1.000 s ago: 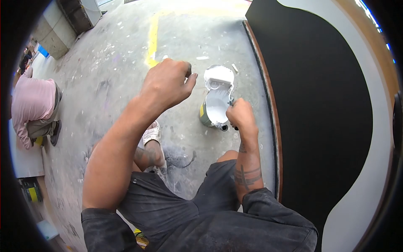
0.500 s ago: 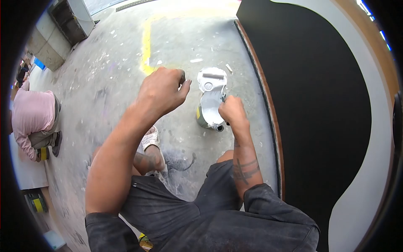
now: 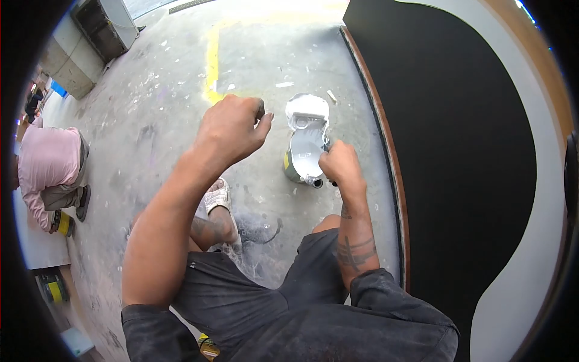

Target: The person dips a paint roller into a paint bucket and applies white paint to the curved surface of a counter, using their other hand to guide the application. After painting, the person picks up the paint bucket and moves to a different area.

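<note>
On the floor in front of me is a green container [image 3: 291, 168] with a yellow patch, its white, powdery inside showing. A white round-ended flap [image 3: 307, 106] is joined to its far end, and a dark round spout juts from its near end. My right hand [image 3: 342, 163] is closed at the container's right side around a dark handle, whose ends show at both sides of the fist. To the left, in the air, my left hand [image 3: 232, 125] has curled fingers with dark tips and its thumb near them. Whatever it holds, if anything, is hidden.
A large black curved panel [image 3: 458, 133] with a brown edge stands on the right. At the far left a person in a pink top [image 3: 51, 157] bends over a yellow and black tool [image 3: 63, 223]. Yellow tape [image 3: 212, 63] and white scraps mark the grey floor.
The white flap has tilted, hiding most of the grey bar that showed on it. My right hand has shifted slightly right and down. My left hand has barely moved.
</note>
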The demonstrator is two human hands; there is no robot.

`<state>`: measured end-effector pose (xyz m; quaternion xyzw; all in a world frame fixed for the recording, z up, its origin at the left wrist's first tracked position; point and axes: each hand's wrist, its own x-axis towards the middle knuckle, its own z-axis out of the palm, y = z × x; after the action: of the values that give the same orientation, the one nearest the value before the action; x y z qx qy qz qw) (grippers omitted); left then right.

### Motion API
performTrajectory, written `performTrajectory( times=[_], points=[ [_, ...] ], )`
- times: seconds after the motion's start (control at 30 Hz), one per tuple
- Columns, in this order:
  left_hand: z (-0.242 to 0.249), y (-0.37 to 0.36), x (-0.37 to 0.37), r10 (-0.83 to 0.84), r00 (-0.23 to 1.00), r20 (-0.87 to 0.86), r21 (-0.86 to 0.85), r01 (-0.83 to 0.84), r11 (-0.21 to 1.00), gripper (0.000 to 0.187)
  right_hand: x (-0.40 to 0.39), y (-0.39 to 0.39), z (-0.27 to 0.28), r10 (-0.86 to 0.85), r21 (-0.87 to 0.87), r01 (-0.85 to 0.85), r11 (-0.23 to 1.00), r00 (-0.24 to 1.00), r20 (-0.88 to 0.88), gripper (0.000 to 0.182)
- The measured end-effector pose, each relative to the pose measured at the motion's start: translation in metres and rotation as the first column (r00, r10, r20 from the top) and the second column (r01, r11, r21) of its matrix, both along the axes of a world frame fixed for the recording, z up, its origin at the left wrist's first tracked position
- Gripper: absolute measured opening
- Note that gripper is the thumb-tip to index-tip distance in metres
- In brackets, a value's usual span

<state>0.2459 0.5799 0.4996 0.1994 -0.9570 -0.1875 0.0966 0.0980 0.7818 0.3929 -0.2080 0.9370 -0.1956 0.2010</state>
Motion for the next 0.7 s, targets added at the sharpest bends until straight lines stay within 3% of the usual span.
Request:
performTrajectory(
  times=[0.07,0.13,0.23,0.33,0.53,0.7],
  points=[
    [0.001,0.001,-0.002,0.015,1.000,0.014,0.011,-0.016,1.000,0.025,-0.004,-0.004,-0.007,-0.008,-0.002,0.008,1.000,1.000,-0.007,0.029],
    [0.001,0.000,-0.003,0.009,1.000,0.023,0.015,-0.009,1.000,0.025,-0.015,-0.009,-0.036,0.045,-0.075,-0.056,0.996,0.990,-0.133,0.030],
    [0.001,0.002,0.000,-0.007,1.000,-0.004,-0.011,0.007,1.000,0.026,-0.001,-0.005,-0.015,-0.042,-0.184,0.014,0.983,0.987,-0.152,0.029],
    [0.001,0.000,-0.001,0.002,1.000,0.022,-0.009,-0.001,1.000,0.026,0.011,0.007,0.004,-0.040,-0.148,0.021,0.989,0.991,-0.130,0.029],
    [0.000,0.001,-0.003,-0.012,1.000,0.013,-0.009,0.013,1.000,0.026,0.003,0.002,-0.027,-0.050,-0.164,0.025,0.986,0.988,-0.149,0.030],
    [0.000,0.002,-0.003,-0.004,1.000,0.019,0.009,0.004,1.000,0.026,-0.001,0.006,-0.018,-0.038,-0.177,0.017,0.984,0.992,-0.116,0.030]
  ],
)
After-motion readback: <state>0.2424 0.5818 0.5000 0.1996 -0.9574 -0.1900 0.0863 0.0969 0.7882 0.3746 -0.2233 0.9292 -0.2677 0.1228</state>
